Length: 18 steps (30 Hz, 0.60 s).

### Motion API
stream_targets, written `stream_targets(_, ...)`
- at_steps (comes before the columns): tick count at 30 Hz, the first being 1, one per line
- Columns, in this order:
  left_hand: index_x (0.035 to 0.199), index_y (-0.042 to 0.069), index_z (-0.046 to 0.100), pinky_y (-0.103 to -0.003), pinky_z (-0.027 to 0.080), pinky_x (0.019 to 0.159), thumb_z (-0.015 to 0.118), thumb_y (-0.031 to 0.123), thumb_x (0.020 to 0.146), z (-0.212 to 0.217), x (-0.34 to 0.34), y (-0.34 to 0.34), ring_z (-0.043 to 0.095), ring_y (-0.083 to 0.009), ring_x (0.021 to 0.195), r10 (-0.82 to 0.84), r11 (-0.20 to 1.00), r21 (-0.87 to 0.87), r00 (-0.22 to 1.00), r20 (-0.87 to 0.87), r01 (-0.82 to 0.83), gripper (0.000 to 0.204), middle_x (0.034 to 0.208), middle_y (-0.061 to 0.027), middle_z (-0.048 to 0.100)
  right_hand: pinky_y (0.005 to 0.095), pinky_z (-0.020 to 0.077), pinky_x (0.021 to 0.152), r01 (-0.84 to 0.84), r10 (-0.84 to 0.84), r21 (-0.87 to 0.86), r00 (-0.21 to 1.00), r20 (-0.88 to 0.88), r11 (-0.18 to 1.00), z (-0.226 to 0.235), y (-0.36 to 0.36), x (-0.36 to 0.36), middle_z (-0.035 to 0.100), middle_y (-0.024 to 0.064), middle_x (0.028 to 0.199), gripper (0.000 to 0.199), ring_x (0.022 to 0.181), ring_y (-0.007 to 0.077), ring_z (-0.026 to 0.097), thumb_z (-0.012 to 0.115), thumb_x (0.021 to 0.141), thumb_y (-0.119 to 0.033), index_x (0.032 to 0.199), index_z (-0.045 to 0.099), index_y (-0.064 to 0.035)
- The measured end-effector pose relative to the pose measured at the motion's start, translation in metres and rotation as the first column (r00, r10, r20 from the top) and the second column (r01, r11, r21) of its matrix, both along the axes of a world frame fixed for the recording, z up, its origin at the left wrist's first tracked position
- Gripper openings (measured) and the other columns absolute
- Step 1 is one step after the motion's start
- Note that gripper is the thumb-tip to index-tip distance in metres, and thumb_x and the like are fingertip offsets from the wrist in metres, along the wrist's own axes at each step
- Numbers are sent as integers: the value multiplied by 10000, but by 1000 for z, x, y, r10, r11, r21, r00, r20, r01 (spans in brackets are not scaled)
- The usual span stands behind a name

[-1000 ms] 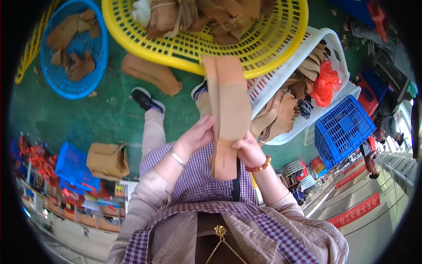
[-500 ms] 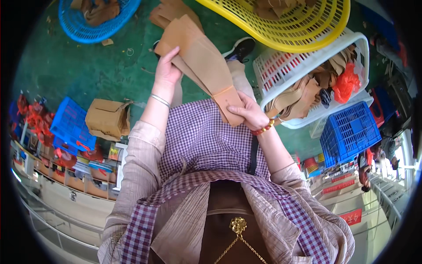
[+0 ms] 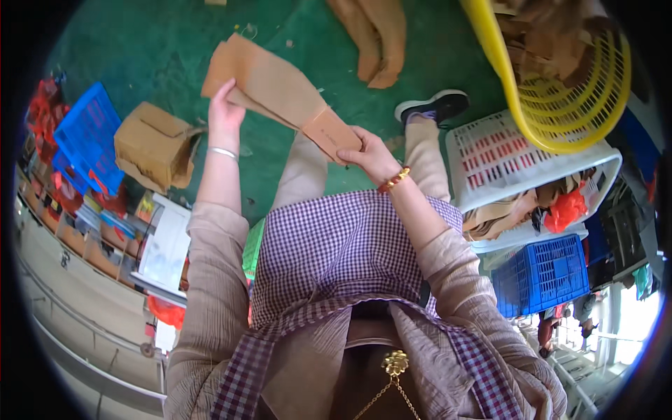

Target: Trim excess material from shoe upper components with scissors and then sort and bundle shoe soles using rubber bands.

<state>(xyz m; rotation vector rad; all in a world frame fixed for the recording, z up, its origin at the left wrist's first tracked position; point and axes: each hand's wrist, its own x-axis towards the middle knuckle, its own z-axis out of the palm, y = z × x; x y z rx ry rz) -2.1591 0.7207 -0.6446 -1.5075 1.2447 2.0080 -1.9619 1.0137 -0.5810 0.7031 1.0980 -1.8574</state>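
Observation:
Both my hands hold a stack of flat tan cut pieces (image 3: 276, 84), leather-like, long and curved with a narrower end. My left hand (image 3: 225, 115) is closed on the broad far-left end, its thumb on top. My right hand (image 3: 374, 154) pinches the narrow end, thumb above and fingers below. This end has a darker orange-brown surface with faint marks. The stack is held above the green floor, beyond my checked apron (image 3: 350, 238). Another set of brown pieces (image 3: 378, 42) lies on the floor past it.
To the right stand a yellow basket (image 3: 521, 119) of brown pieces, a white crate (image 3: 462, 150) with pieces and a red bag, and a blue crate (image 3: 542, 276). On the left are a cardboard box (image 3: 150, 143), a blue crate (image 3: 87, 133) and a white surface (image 3: 164, 241).
My view has turned, and the baskets now appear farther right. The stack stays in both hands, now farther from my apron. The pieces on the floor behind are more exposed.

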Motion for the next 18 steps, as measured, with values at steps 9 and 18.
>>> stream_targets(9, 1145, -65, 611, -273, 527, 828, 627, -34, 829, -13, -51, -19, 670, -218, 936, -500, 862, -13, 844, -193, 507, 318, 1089, -138, 682, 274, 605, 781, 548, -386, -336, 810, 442, 766, 54, -82, -22, 643, 185, 1143, 425, 917, 218, 686, 583, 894, 75, 1303, 466, 54)
stream_targets(18, 1194, 8, 606, -279, 497, 890, 608, -26, 798, 12, -99, 49, 627, -188, 992, -853, 484, 295, 519, -52, 824, 398, 1137, -86, 655, 246, 611, 684, 474, -341, -279, 844, 413, 835, 137, -154, -48, 664, 191, 1058, 255, 953, 245, 694, 598, 908, 46, 1149, 514, 53)
